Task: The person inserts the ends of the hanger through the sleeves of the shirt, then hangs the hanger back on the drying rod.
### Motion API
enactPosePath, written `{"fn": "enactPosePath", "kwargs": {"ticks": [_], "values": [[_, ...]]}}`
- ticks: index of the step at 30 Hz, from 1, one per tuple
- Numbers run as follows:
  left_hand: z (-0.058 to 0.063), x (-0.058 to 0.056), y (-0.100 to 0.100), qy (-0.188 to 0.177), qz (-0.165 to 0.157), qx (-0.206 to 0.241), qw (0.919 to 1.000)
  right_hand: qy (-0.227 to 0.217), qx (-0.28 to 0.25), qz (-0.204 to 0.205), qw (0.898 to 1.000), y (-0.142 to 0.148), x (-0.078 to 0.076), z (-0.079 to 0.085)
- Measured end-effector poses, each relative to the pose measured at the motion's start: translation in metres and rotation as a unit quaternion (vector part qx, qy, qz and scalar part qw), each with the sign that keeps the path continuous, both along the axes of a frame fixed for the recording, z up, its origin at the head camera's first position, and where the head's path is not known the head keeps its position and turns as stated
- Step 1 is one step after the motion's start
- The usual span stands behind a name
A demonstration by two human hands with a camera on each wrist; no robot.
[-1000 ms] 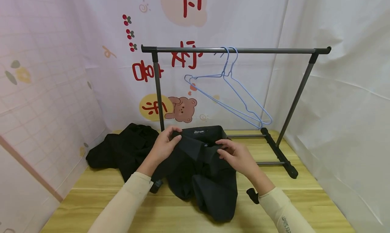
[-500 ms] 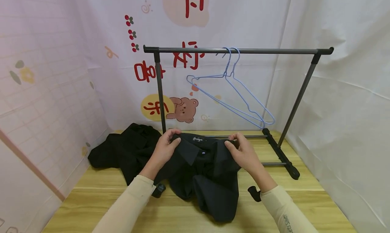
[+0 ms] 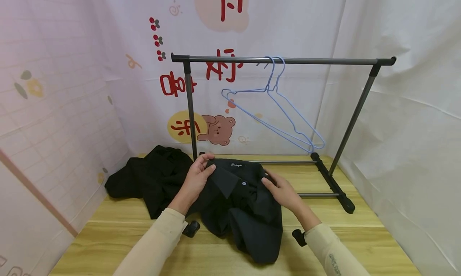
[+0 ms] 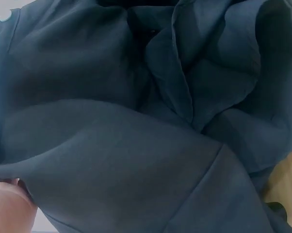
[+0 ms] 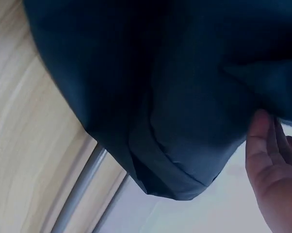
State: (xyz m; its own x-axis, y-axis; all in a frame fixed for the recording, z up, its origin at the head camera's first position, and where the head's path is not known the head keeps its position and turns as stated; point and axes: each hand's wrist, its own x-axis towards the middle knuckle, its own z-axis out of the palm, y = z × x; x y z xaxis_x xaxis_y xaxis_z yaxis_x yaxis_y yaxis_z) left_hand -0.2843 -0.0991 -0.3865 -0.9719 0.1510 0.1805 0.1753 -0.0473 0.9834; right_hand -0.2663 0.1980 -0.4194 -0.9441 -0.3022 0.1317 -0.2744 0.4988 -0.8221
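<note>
A black collared shirt (image 3: 257, 236) with a pale button and a label inside its neck is held up at the collar, its lower part hanging in folds down to the table. My left hand (image 3: 195, 179) pinches the collar's left side, thumb in front. On the other side my right hand (image 3: 283, 191) grips the fabric by the collar, thumb in front and fingers partly hidden behind the cloth. Dark folds of the shirt (image 4: 112, 145) fill most of the left wrist view. In the right wrist view, the right hand (image 5: 277, 170) is at the edge of the cloth.
A second black garment (image 3: 149, 178) lies crumpled at the table's left. Behind the shirt stands a dark metal rack (image 3: 324, 61), with blue wire hangers (image 3: 284, 133) on its bar. Its right foot (image 3: 333, 184) rests on the wooden table (image 3: 119, 244). White printed cloth (image 3: 288, 19) hangs around.
My right hand closed on the collar's right side and spread it, then moved slightly left and lower along the fabric. My left hand kept its pinch on the collar.
</note>
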Motion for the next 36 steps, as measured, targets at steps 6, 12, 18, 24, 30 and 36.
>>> {"fn": "enactPosePath", "kwargs": {"ticks": [6,12,18,24,30,36], "values": [[-0.005,-0.003,0.000,0.034,0.029,-0.041,0.9982,-0.065,-0.096,-0.025,0.993,0.001,-0.002,0.002],[-0.019,-0.005,0.006,0.085,0.092,-0.196,0.9726,-0.062,-0.075,-0.079,0.992,0.001,-0.004,-0.001],[-0.035,0.011,0.025,0.223,0.187,-0.355,0.8886,-0.058,-0.048,-0.121,0.990,-0.007,-0.004,-0.002],[-0.032,0.052,0.070,0.265,0.106,-0.449,0.8469,-0.045,-0.094,-0.119,0.987,-0.015,-0.002,0.007],[-0.040,0.072,0.102,0.214,0.043,-0.596,0.7731,-0.058,-0.159,-0.103,0.980,-0.024,0.004,0.019],[-0.028,0.056,0.089,0.175,0.076,-0.415,0.8895,-0.071,-0.240,-0.108,0.962,-0.021,0.003,0.025]]}}
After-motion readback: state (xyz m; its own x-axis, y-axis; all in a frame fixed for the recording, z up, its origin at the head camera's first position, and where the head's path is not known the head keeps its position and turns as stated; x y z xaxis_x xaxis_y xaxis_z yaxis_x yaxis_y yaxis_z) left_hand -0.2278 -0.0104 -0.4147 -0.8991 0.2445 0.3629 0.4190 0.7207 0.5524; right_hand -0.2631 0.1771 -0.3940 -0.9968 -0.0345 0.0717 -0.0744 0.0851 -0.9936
